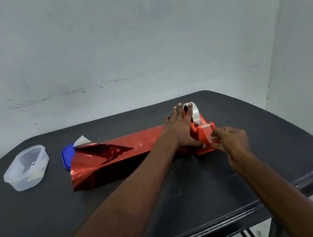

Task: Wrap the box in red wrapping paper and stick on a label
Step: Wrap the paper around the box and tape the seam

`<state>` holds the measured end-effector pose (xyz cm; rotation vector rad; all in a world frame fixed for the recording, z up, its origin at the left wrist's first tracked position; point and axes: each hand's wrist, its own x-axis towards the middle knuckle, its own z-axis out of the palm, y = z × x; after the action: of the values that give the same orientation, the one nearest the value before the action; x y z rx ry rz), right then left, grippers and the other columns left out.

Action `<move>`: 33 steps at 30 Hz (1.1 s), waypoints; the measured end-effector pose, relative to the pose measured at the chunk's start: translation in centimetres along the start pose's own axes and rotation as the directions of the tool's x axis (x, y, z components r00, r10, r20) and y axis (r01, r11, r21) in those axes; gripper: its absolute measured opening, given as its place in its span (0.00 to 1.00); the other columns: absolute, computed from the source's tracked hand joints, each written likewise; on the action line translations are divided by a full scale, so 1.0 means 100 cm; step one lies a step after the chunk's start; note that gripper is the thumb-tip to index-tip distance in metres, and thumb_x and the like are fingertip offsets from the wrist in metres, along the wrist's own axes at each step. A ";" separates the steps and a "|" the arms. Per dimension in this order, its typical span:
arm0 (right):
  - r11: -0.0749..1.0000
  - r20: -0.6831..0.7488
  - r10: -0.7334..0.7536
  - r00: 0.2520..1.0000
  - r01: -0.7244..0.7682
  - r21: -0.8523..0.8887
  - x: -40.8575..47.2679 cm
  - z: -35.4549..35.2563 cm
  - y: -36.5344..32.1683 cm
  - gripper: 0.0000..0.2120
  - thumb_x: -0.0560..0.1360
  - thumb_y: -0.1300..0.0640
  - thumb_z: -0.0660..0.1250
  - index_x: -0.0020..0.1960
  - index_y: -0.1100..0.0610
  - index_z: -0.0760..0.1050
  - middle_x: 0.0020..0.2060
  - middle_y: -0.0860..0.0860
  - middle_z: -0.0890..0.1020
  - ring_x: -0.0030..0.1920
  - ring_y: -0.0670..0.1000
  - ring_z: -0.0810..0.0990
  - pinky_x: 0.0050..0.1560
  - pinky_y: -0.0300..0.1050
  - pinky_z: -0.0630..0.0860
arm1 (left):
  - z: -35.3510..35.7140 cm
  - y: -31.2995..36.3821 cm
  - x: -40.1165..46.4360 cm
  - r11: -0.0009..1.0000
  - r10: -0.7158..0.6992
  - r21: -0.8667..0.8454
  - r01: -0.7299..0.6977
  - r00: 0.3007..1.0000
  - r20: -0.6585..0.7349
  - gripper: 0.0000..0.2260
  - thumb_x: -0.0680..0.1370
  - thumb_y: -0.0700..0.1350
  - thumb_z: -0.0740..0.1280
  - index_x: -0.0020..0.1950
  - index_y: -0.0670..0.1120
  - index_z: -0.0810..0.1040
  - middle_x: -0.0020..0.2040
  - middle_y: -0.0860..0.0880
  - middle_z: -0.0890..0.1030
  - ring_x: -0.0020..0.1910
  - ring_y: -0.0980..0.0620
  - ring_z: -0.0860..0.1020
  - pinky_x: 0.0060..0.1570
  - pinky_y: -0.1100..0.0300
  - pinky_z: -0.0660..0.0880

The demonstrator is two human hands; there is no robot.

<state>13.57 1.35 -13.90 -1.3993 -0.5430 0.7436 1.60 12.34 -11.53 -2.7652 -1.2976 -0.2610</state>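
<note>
Red wrapping paper (120, 156) covers the box, which lies lengthwise on the dark table (184, 196) just left of the orange tape dispenser (203, 135), its near end touching or almost touching the dispenser's base. At the far-left end of the parcel the foil is loose – one corner is folded back and shows its silver underside (81, 141). My left hand (180, 129) lies flat with straight fingers spread across the parcel's right end and onto the dispenser, fingertips (190, 104) reaching the roll of clear tape (194, 112), thumb pressed low against the dispenser's side. My right hand (229, 137) is just right of the dispenser's cutter end, thumb and forefinger pinched together on a strip of tape (215, 139) (the strip itself is clear and hard to make out). Left of the parcel, partly under it, a blue lid (66, 155) shows – farther left stands a clear plastic tub (26, 168) with some small pieces inside, too blurred to name.
</note>
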 end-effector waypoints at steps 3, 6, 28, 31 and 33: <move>0.992 -0.008 -0.093 0.996 0.092 -0.086 -0.001 -0.003 0.016 0.08 0.76 0.64 0.70 0.39 0.63 0.78 0.38 0.57 0.82 0.40 0.53 0.83 0.46 0.53 0.83 | 0.002 0.000 0.000 1.000 -0.010 0.005 0.010 1.000 0.019 0.62 0.65 0.70 0.73 0.80 0.48 0.33 0.81 0.41 0.38 0.80 0.41 0.41 0.75 0.39 0.49; 0.982 -0.023 -0.126 0.992 0.121 -0.144 -0.002 0.000 0.027 0.07 0.77 0.61 0.69 0.41 0.61 0.78 0.39 0.55 0.83 0.40 0.55 0.84 0.45 0.54 0.83 | 0.006 0.001 -0.003 1.000 -0.007 -0.006 0.007 0.999 0.035 0.62 0.65 0.70 0.73 0.79 0.49 0.32 0.81 0.41 0.38 0.80 0.41 0.41 0.76 0.39 0.48; 0.978 0.165 -0.180 0.970 0.195 -0.078 -0.037 0.004 0.024 0.09 0.79 0.58 0.69 0.42 0.62 0.79 0.38 0.58 0.83 0.34 0.50 0.79 0.43 0.52 0.81 | 0.000 -0.030 -0.050 0.998 -0.061 -0.012 0.061 0.998 0.034 0.57 0.70 0.69 0.69 0.80 0.43 0.36 0.81 0.42 0.41 0.80 0.44 0.41 0.77 0.47 0.44; 0.936 0.244 -0.318 0.916 0.344 -0.074 -0.038 0.011 0.008 0.09 0.78 0.61 0.70 0.40 0.63 0.79 0.37 0.60 0.83 0.33 0.51 0.80 0.35 0.44 0.80 | -0.001 -0.042 -0.069 0.996 -0.089 0.010 0.089 0.995 0.053 0.54 0.72 0.69 0.66 0.81 0.41 0.38 0.81 0.42 0.42 0.80 0.45 0.42 0.78 0.49 0.44; 0.902 0.321 -0.381 0.867 0.425 -0.076 -0.039 0.022 -0.007 0.09 0.78 0.63 0.69 0.39 0.62 0.78 0.35 0.59 0.83 0.31 0.49 0.80 0.33 0.38 0.77 | 0.000 -0.052 -0.081 0.993 -0.111 0.039 0.109 0.992 0.057 0.52 0.74 0.69 0.64 0.81 0.41 0.40 0.81 0.41 0.43 0.80 0.45 0.43 0.79 0.48 0.45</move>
<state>9.46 -0.08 -12.66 -1.2499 -1.1131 0.5812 -7.53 9.53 -13.03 -2.6952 -1.4564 -0.1620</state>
